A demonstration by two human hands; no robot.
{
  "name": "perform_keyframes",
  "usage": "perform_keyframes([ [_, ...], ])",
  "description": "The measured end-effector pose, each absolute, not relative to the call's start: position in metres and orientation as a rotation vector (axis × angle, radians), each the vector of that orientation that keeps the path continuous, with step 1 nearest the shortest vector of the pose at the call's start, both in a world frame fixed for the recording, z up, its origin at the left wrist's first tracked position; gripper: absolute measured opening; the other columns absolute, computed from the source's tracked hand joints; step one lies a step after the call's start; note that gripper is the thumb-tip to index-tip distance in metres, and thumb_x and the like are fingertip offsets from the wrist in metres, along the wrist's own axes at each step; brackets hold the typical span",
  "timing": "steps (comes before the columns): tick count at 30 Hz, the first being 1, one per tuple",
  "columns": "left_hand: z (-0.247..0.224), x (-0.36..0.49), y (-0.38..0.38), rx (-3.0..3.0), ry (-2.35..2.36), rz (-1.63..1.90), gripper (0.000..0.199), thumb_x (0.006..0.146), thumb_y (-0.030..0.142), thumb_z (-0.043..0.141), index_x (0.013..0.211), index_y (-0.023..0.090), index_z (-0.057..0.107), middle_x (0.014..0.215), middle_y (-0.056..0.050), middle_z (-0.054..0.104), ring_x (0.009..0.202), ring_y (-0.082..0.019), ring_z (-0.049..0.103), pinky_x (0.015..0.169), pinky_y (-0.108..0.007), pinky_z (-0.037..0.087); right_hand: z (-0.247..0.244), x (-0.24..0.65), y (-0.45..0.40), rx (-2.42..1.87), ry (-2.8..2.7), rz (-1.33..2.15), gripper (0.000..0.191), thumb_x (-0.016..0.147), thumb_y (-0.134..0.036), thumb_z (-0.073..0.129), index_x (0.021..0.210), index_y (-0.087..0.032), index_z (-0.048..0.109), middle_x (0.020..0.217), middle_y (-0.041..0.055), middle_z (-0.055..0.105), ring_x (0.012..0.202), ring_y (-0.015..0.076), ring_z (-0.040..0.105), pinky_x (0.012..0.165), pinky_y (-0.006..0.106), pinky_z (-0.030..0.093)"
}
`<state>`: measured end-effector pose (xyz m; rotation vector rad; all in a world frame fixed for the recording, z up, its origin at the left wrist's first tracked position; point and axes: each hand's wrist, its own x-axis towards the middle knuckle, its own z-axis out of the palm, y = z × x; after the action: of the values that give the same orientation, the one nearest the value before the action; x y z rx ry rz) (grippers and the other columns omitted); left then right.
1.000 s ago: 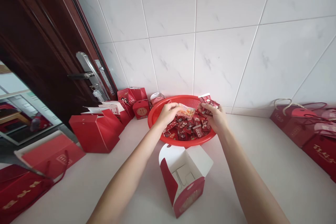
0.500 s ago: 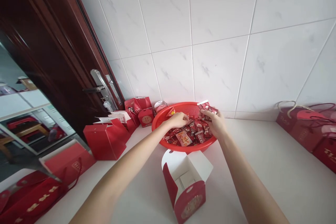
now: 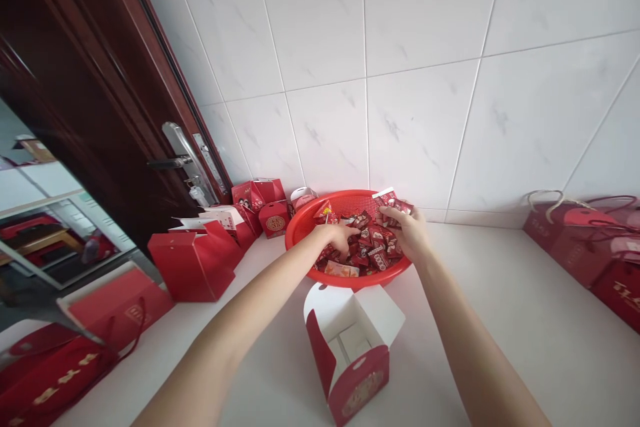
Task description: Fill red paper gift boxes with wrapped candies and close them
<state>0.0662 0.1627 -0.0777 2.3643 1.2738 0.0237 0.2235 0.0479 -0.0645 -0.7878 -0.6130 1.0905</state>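
Observation:
A red plastic basket full of wrapped candies stands against the tiled wall. My left hand is down among the candies on its left side, index finger stretched out to the right, the other fingers partly hidden; no candy shows in its grasp. Over the basket's right rim, my right hand is closed on a few red-and-white candy packets. In front of the basket, an open red gift box with a white inside has its flaps up, and small white pieces lie at its bottom.
Red gift boxes stand left of the basket, beside a dark wooden door with a metal handle. Red gift bags lie at the lower left and at the right. All rest on a white tabletop.
My left hand has shifted slightly left and down in the basket, its index finger now stretched out. The right hand keeps its packets over the rim. The view has turned a little.

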Motion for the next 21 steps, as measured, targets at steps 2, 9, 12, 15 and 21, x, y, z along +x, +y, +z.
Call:
perform_keyframes([
  [2,-0.075,0.068,0.161,2.371,1.356,-0.250,0.109,0.026,0.017,0.087,0.131,0.030,0.064,0.159,-0.014,0.038,0.131,-0.049,0.048,0.098,-0.049,0.048,-0.065,0.223,0.048,-0.788,-0.593,1.095,0.040,0.046,-0.018,0.087,0.073,-0.022,0.058,0.058,-0.0010,0.068,0.056,0.0148,0.061,0.052,0.025,0.052],
  [9,-0.068,0.069,0.158,2.370,1.280,-0.475,0.104,0.047,0.022,0.079,0.146,0.029,0.049,0.157,-0.009,0.043,0.135,-0.038,0.049,0.103,-0.038,0.047,-0.064,0.223,0.046,-0.803,-0.661,1.079,0.040,0.047,-0.021,0.087,0.073,-0.021,0.057,0.057,-0.0009,0.067,0.055,0.0140,0.060,0.051,0.024,0.051],
  [12,-0.067,0.067,0.160,2.375,1.270,-0.492,0.093,0.050,0.021,0.075,0.141,0.027,0.055,0.149,-0.008,0.053,0.126,-0.036,0.057,0.097,-0.035,0.051,-0.064,0.223,0.045,-0.821,-0.668,1.082,0.037,0.047,-0.021,0.087,0.072,-0.020,0.059,0.058,-0.0005,0.067,0.056,0.0147,0.060,0.050,0.024,0.051],
  [15,-0.067,0.066,0.159,2.360,1.253,-0.491,0.087,0.049,0.027,0.079,0.135,0.030,0.060,0.144,-0.006,0.058,0.120,-0.035,0.060,0.092,-0.034,0.052,-0.065,0.224,0.045,-0.814,-0.697,1.082,0.034,0.049,-0.022,0.086,0.071,-0.019,0.061,0.058,0.0001,0.067,0.056,0.0146,0.060,0.050,0.024,0.051],
  [21,-0.065,0.067,0.154,2.315,1.194,-0.436,0.055,0.045,0.034,0.084,0.099,0.029,0.076,0.109,-0.001,0.074,0.098,-0.030,0.068,0.080,-0.031,0.053,-0.066,0.224,0.046,-0.818,-0.703,1.075,0.032,0.050,-0.022,0.086,0.071,-0.019,0.062,0.059,0.0008,0.067,0.055,0.0139,0.059,0.050,0.024,0.051],
])
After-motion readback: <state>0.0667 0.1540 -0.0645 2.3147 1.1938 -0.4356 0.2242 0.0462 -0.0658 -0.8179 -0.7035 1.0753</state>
